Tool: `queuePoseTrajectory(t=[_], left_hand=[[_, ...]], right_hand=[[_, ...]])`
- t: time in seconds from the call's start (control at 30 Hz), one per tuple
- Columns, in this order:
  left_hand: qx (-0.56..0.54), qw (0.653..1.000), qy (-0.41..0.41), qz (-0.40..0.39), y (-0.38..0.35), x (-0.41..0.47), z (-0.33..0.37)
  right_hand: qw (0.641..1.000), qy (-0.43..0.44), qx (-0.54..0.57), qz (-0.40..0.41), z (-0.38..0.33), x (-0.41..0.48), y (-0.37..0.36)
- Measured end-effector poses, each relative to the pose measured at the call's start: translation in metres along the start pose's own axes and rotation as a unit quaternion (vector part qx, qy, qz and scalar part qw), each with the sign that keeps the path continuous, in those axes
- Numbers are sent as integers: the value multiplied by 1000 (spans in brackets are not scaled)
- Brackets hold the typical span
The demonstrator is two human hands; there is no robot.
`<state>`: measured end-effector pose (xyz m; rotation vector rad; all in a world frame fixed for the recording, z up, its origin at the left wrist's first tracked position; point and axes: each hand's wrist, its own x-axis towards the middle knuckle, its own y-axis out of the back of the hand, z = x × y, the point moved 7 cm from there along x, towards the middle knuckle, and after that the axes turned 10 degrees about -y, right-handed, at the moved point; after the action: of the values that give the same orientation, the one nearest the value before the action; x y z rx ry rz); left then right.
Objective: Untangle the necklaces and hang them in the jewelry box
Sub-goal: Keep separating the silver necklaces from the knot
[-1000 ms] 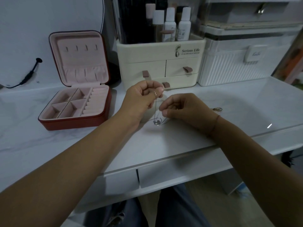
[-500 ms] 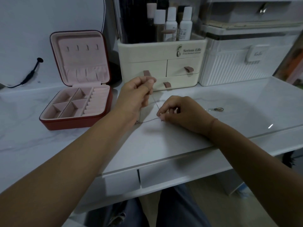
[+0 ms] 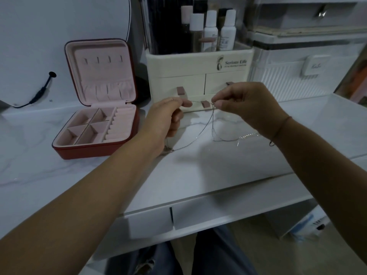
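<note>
1. A thin silver necklace chain [image 3: 212, 124] is pinched between thumb and forefinger of the right hand [image 3: 244, 108], which is raised above the white tabletop [image 3: 198, 169].
2. Another part of the chain is gripped in the curled fingers of the left hand [image 3: 165, 120], and a short length is stretched between the two hands.
3. The slack is draped down onto the tabletop, where a second, brighter chain [image 3: 248, 135] is seen under the right wrist.
4. The jewelry box [image 3: 89, 150] is set open to the left, apart from the hands, with its lid upright.
5. A cream drawer organizer [image 3: 198, 76] is placed just behind the hands.
</note>
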<state>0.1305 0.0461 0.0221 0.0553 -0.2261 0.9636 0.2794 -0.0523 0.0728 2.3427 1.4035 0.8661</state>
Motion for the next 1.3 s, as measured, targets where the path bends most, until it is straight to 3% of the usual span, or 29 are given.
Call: queuePoseTrajectory(t=[0.37,0.57,0.9,1.03,1.3], left_hand=[[-5,996,-43,-75,-21,-8,5],[64,993,-81,-50,-18,-11,14],[78,991,-108,-23,-13,-12,22],[59,993,-98,-23,-14,-11,28],[82,981,-176,3,-22,5,83]], right_hand=[[996,47,-59,-51,-28,9,-9],[993,63,-67,-68,-37,9,-15],[992,35,-81,-91,-40,9,-15],[994,31,-78,-73,-45,12,-8],[996,49,-74,-22,-82,27,24]])
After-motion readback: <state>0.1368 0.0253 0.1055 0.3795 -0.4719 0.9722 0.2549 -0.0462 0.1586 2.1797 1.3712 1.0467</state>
